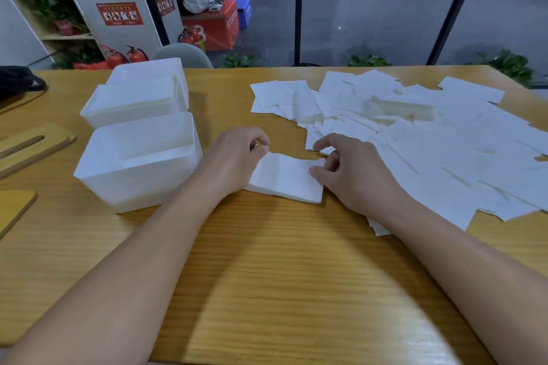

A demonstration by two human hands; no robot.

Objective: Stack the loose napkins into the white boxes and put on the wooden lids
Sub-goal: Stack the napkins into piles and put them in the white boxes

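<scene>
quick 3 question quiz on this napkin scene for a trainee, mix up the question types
1. True or false: the nearest white box already has its wooden lid on.
2. What do both hands hold? A) small napkin stack B) a lid C) a box
3. Fill in: the loose napkins lie to the ___ of the boxes.

Key: 1 false, lids lie on the table. 2 A, left hand and right hand at its ends. 3 right.

1 head cam, looking fwd and down, close over table (267, 275).
</scene>
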